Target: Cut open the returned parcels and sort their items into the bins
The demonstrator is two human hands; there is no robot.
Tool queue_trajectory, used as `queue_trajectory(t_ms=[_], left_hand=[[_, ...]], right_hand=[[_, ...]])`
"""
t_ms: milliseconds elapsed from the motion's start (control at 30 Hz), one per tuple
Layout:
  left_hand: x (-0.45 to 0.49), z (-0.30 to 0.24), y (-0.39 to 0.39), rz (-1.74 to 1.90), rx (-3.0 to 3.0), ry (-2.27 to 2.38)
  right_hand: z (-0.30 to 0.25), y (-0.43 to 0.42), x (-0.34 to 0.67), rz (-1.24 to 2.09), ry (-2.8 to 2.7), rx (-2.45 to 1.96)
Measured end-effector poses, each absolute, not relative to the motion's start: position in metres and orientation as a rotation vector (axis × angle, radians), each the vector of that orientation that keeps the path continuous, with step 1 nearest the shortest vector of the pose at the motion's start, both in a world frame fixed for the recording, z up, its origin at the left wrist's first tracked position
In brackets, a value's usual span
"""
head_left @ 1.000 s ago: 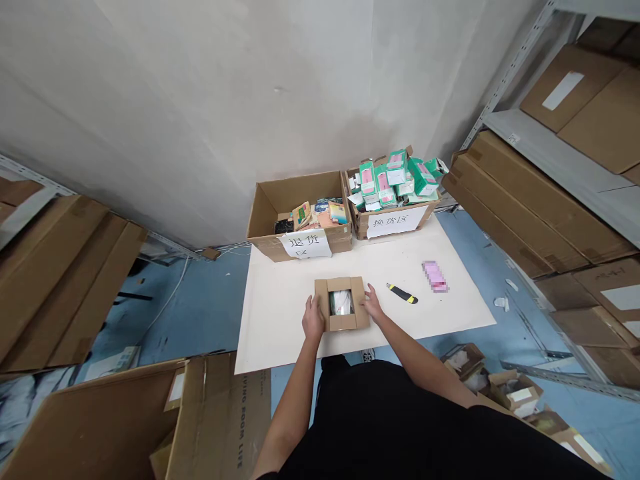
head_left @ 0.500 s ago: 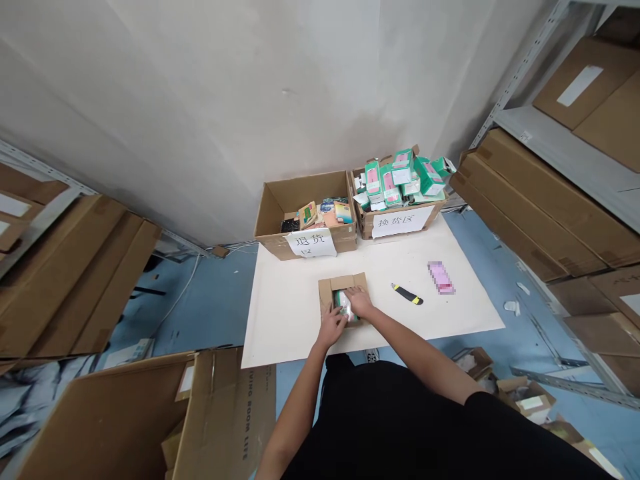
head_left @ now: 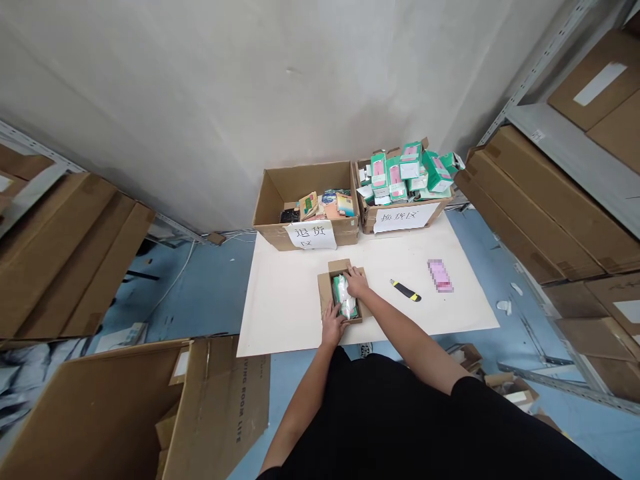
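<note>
A small cardboard box (head_left: 325, 291) stands on the white table with its flaps folded outward. Inside lies a green-and-white pack (head_left: 347, 303), partly covered by clear or white plastic. My left hand (head_left: 333, 325) grips the box at its near left side, thumb and fingers at the rim. At the far right rim, my right hand (head_left: 356, 283) has its fingers bent over the edge by the flap, close to the pack. Its palm side is hidden. A black-and-yellow utility knife (head_left: 405, 291) lies to the right of the box.
Behind stand two labelled cartons: an open one (head_left: 265, 230) with mixed small packets, and another (head_left: 369, 221) heaped with green-and-pink boxes. A blurred pink item (head_left: 441, 276) lies on the table (head_left: 280, 300). Shelves with cartons flank both sides; a large open carton (head_left: 220, 400) stands at lower left.
The small box's flaps have opened wider, and more of the green-and-white pack shows. My right hand has shifted from over the pack to the far right rim. The camera view has shifted slightly.
</note>
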State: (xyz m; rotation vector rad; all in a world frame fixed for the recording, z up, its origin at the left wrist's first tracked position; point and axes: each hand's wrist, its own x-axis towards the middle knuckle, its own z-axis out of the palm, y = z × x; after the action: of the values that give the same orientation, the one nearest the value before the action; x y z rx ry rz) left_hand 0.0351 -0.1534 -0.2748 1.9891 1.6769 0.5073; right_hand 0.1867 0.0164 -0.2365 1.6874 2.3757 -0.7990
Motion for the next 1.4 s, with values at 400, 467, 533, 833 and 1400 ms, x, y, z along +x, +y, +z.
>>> queue_trajectory(t_ms=[400,467,533,833,1400], left_hand=[[0.042,-0.275,-0.152,0.488,2.048,1.703],[0.044,-0.275,-0.151,0.507,2.026,1.705],[0.045,-0.275,-0.151,0.522,1.997,1.704],[0.046,-0.279,-0.147,0.565,1.964,1.679],[0.05,-0.29,-0.162,0.696,2.043,1.888]], right_hand=[[-0.267,-0.012,0.151,-0.786,2.383,1.65],[-0.269,-0.007,0.149,-0.801,2.326,1.671],[-0.27,-0.004,0.149,-0.803,2.329,1.69],[-0.257,0.014,0.15,-0.646,2.402,1.772],[-0.246,-0.058,0.18,-0.352,2.877,1.919]])
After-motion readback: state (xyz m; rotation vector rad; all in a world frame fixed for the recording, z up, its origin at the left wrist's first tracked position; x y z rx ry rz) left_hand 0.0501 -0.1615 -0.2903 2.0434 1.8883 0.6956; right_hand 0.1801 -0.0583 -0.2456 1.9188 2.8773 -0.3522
